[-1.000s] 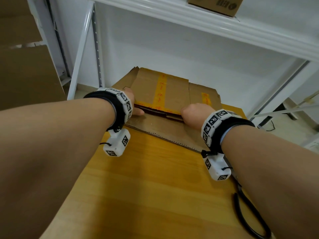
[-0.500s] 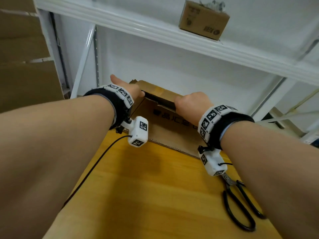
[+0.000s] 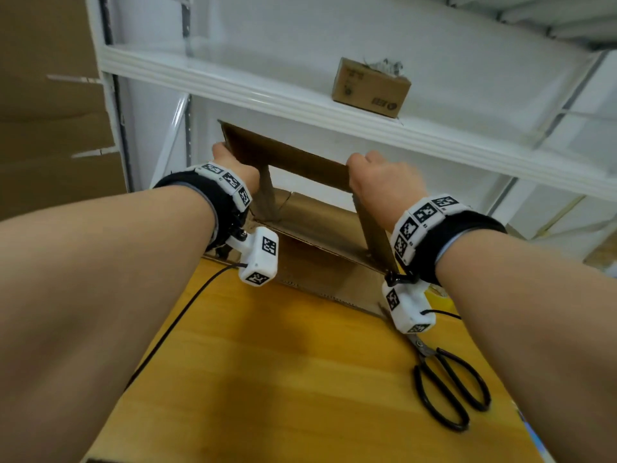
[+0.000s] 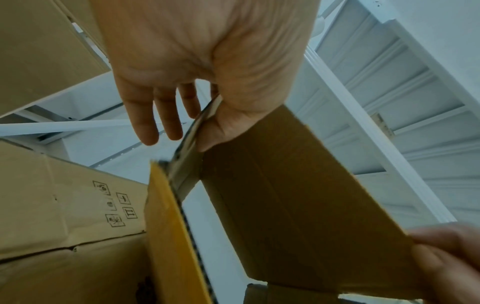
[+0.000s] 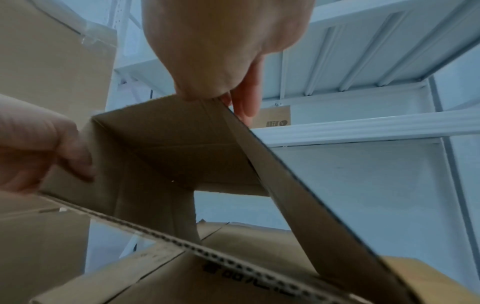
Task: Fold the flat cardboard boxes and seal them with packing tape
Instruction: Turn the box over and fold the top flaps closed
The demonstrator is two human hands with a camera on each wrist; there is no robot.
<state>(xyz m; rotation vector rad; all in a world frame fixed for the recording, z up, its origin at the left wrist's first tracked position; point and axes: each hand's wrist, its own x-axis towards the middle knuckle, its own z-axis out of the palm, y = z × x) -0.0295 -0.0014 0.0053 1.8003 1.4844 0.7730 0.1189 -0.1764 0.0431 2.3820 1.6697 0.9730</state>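
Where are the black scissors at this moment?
In the head view the scissors lie flat on the wooden table, on the right side, just below the right hand's wrist camera and near the cardboard box.

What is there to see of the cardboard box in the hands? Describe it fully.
The cardboard box is plain brown corrugated board, its fluted edges showing in the wrist views. It is pulled partly open into a hollow sleeve, lifted at the far end of the wooden table under a white shelf. The left hand pinches its left corner, thumb inside; the right hand grips its right corner. Flaps hang loose, and no tape closes them. Its lower edge meets more flat cardboard below.
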